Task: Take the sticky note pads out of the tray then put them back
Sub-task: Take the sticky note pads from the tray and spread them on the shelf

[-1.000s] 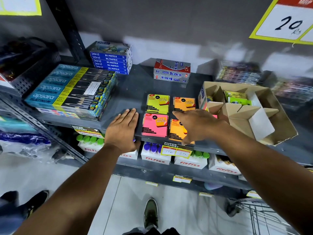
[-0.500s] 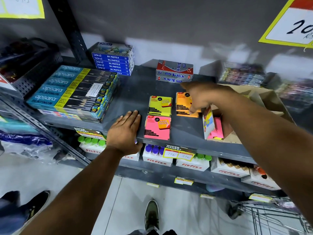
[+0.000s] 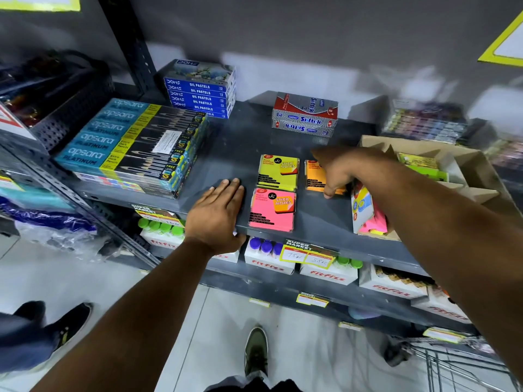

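Three sticky note pads lie on the grey shelf (image 3: 246, 142): a yellow-green pad (image 3: 278, 172), a pink pad (image 3: 273, 209) in front of it, and an orange pad (image 3: 313, 179) to the right. My right hand (image 3: 338, 169) covers most of the orange pad, with fingers over its top and the thumb at its near edge. The cardboard tray (image 3: 469, 168) stands at the right. It holds pink and yellow pads (image 3: 372, 219) in its front compartment and green pads (image 3: 418, 165) further back. My left hand (image 3: 218, 213) lies flat on the shelf's front edge, left of the pink pad.
Pencil boxes (image 3: 133, 142) are stacked at the shelf's left, with oil pastel boxes (image 3: 199, 91) behind them and a Softek box (image 3: 305, 114) at the back. Bottle cartons (image 3: 268, 261) fill the shelf below. A trolley (image 3: 458, 363) stands at the lower right, and another person's shoe (image 3: 70, 326) at the lower left.
The second orange pad that lay in front is gone from the shelf. My right hand has moved back from it onto the rear orange pad. My left hand has stayed put.
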